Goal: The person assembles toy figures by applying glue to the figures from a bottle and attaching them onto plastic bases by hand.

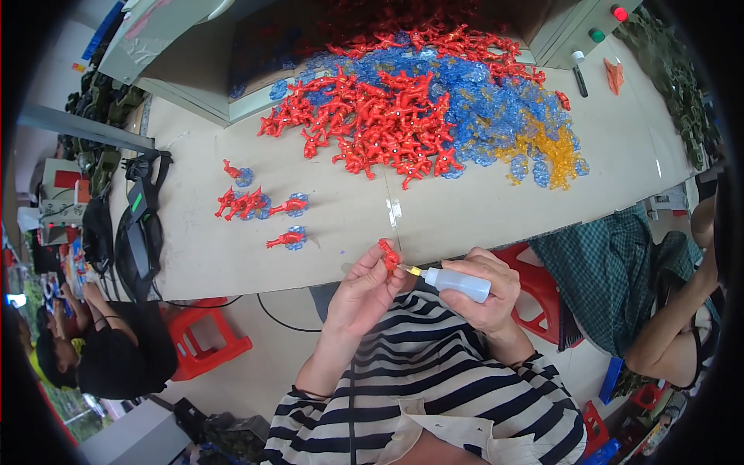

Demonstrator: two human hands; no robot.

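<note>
My left hand pinches a small red plastic figure just below the table's front edge. My right hand grips a small translucent squeeze bottle whose yellow nozzle tip points at the figure and nearly touches it. Both hands are close together above my striped shirt. On the table to the left lie a few red figures joined to clear blue pieces, one more pair nearest the edge.
A big heap of red figures, clear blue pieces and yellow pieces fills the far table. A marker lies at right. Red stools stand below. One person sits at right, another at lower left.
</note>
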